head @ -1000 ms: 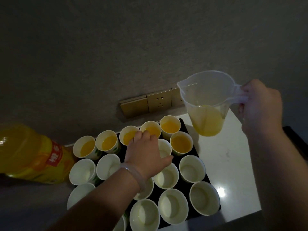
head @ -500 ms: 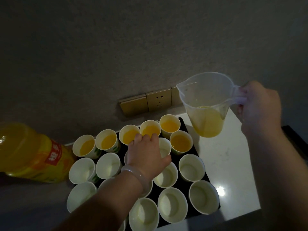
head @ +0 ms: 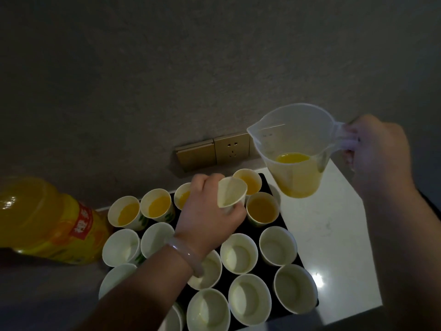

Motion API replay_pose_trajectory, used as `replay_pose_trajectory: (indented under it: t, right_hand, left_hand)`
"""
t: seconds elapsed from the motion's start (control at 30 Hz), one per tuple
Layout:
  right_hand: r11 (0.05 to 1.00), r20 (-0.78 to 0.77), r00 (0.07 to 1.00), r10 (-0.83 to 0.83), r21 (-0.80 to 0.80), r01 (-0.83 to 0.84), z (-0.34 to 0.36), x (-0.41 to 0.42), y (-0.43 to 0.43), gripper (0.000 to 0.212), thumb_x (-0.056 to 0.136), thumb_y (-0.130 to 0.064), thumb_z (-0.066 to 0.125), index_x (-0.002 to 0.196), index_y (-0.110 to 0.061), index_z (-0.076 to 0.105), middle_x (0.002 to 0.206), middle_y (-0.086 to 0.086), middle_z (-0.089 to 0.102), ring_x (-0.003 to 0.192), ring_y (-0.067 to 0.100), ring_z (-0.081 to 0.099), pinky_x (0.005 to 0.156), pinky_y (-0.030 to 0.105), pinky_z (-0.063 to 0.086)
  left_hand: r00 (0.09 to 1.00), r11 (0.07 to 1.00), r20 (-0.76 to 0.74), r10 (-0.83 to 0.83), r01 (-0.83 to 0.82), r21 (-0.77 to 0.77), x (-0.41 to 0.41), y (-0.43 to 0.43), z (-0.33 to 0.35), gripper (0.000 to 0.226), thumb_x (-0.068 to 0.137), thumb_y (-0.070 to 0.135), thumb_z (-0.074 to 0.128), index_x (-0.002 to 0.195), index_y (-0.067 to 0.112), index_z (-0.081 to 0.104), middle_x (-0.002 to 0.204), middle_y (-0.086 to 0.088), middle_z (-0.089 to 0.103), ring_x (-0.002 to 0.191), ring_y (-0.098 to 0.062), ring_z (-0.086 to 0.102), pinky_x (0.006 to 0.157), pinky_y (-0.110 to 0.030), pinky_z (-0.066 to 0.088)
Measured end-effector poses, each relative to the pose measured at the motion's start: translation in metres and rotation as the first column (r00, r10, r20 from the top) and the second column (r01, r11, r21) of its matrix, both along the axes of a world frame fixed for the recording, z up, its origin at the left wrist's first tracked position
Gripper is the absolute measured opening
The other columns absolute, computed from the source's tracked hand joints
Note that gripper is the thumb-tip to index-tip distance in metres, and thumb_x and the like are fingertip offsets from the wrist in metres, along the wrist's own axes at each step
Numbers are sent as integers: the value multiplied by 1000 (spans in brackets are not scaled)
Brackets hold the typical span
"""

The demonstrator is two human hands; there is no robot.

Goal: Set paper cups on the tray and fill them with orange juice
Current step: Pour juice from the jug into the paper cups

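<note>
The cup [head: 231, 192] is up off the tray [head: 266, 269] now. A second ago the left grip [head: 210, 213] lay flat over the middle cups. Now it pinches one empty cup by its wall, thumb on the near side, fingers round the far side. The cup is tilted, its mouth turned right towards the jug [head: 296, 151].

The jug has barely moved. The right grip [head: 379, 151] is still wrapped round its handle, holding it in the air above the tray's far right corner, spout pointing left. Juice fills roughly its lower third. Nothing is running from the spout yet.

I take it the next pour goes into the cup in the air rather than on the tray. That cup then has to go back into the gap it left, just left of the filled cup [head: 262, 209] at the right.

Other full cups [head: 156, 206] line the far edge. The empty cups [head: 238, 253] fill the near rows, so most of the job is still ahead. The jug's juice looks too little for all of them.

A juice bottle [head: 47, 223] lies on its side at the left, well apart from the jug. The white table [head: 334, 235] shows to the right of the tray.
</note>
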State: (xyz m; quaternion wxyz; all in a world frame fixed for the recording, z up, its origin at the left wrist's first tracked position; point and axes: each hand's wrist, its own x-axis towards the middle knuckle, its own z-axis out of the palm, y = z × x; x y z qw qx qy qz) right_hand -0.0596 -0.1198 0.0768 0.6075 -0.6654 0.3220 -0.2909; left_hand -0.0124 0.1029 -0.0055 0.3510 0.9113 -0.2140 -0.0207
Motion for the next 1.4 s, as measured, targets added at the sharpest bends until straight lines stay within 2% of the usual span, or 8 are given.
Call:
replay_pose_trajectory:
  t: [0.13, 0.27, 0.4, 0.5, 0.57, 0.73, 1.1, 1.4]
  right_hand:
    - [992, 40, 991, 127, -20, -126, 6, 5, 5, 19, 71, -13, 51, 59, 1, 48, 40, -3, 34, 38, 10, 29, 36, 17, 23]
    - [971, -68, 981, 179, -146, -188, 13, 8, 12, 21, 60, -27, 53, 46, -11, 52, 40, -2, 33, 44, 16, 30, 44, 26, 23]
    - [949, -117, 962, 247, -173, -264, 25, 12, 20, 24, 65, -24, 54, 43, -17, 58, 37, -7, 40, 37, 8, 37, 42, 20, 30]
    - [935, -101, 956, 277, -202, -292, 33, 17, 25, 31, 77, -10, 56, 47, -3, 52, 37, -5, 39, 34, 7, 36, 38, 16, 28]
    - [894, -153, 940, 305, -295, -338, 40, 21, 29, 29, 71, -19, 56, 56, 5, 48, 43, 2, 39, 39, 13, 36, 41, 20, 29]
    - [774, -330, 886, 326, -444, -451, 54, 31, 42, 31, 62, -32, 52, 53, -3, 48, 52, 10, 38, 50, 20, 33, 54, 39, 30]
    - [558, -429, 872, 235, -675, -483, 59, 44, 58, 37, 63, -34, 52, 54, 1, 49, 49, 6, 30, 51, 19, 29, 47, 34, 24]
    - [398, -490, 850, 192, -753, -524, 64, 48, 65, 38, 65, -37, 48, 47, -7, 33, 46, 1, 18, 47, 19, 18, 45, 26, 12]
  left_hand:
    - [1000, 997, 9, 19, -19, -80, 17, 9, 10, 54, 70, 37, 71, 119, 28, 50, 111, 11, 33, 86, 1, 43, 70, -1, 34]
    - [999, 998, 36, 4, -1, -64, 26, 17, 16, 57, 69, 40, 75, 119, 31, 50, 115, 12, 37, 91, 3, 42, 72, -1, 33]
    - [999, 999, 33, -26, 28, -42, 29, 23, 17, 65, 70, 42, 77, 126, 27, 48, 119, 11, 44, 92, 7, 40, 74, 3, 32]
    - [1000, 998, 14, -24, 25, -60, 28, 26, 18, 70, 71, 42, 77, 132, 26, 46, 121, 11, 47, 98, 5, 43, 79, -4, 33]
    - [1000, 998, -1, -23, 23, -57, 28, 27, 18, 72, 72, 42, 76, 134, 26, 44, 124, 10, 49, 107, -3, 47, 88, -16, 38]
    - [999, 998, -26, -27, 26, -50, 33, 30, 16, 74, 68, 47, 73, 134, 28, 45, 126, 8, 53, 115, -11, 51, 95, -30, 45]
    - [998, 999, -48, -27, 26, -25, 36, 31, 13, 84, 71, 41, 77, 142, 28, 34, 137, 7, 43, 125, -10, 43, 100, -25, 40]
    - [999, 1000, -52, -9, 8, -18, 36, 27, 8, 82, 71, 41, 78, 140, 24, 37, 135, 6, 44, 125, -11, 42, 98, -20, 35]
